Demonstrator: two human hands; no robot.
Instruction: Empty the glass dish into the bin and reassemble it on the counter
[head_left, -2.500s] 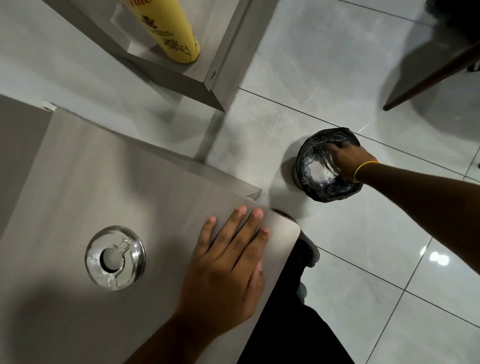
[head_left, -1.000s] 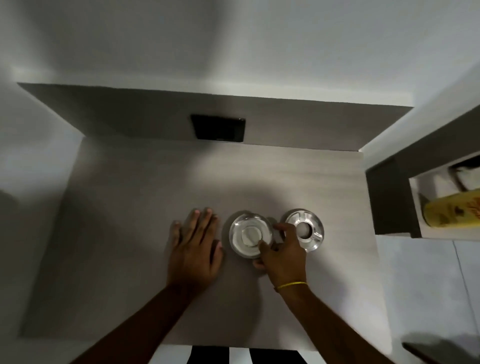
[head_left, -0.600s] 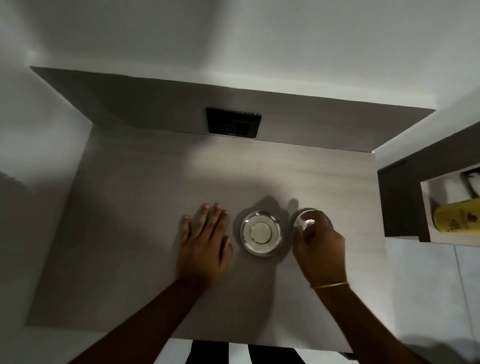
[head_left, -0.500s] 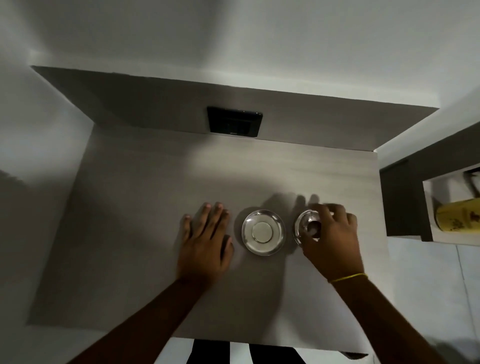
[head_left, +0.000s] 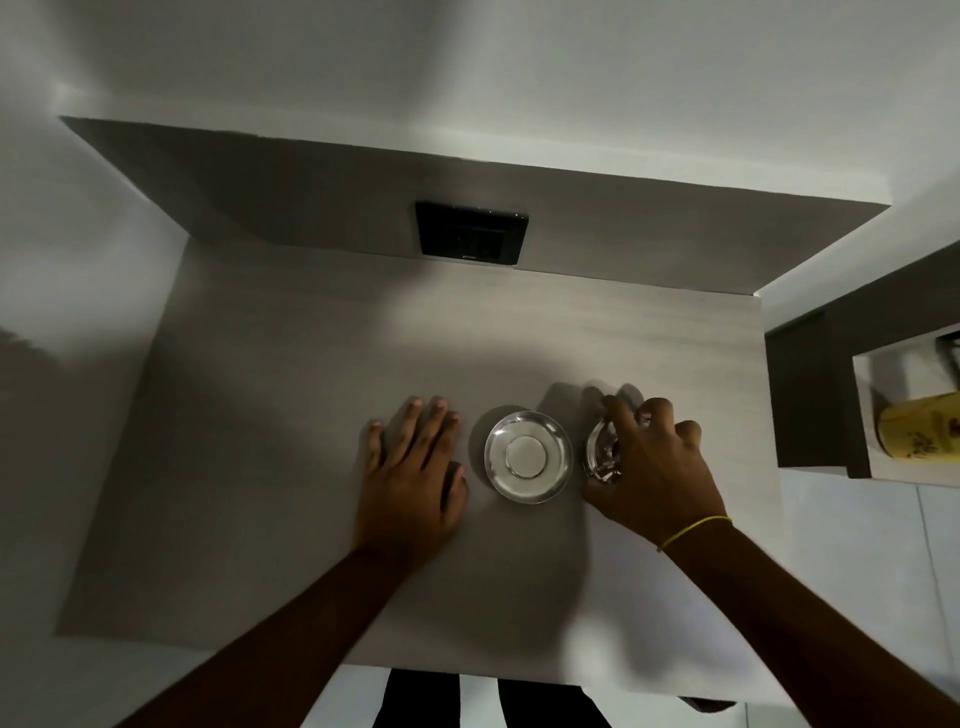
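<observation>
On the counter (head_left: 311, 364) | glass dish (head_left: 528, 457) set between the hands | metal lid (head_left: 602, 452) gripped, tilted, by right hand (head_left: 649, 467), just right of dish | left hand (head_left: 410, 467) laid flat, empty

Round clear glass dish (head_left: 528, 457) upright on grey counter (head_left: 311, 364); ring-shaped glass lid (head_left: 601, 450) tilted beside it
</observation>
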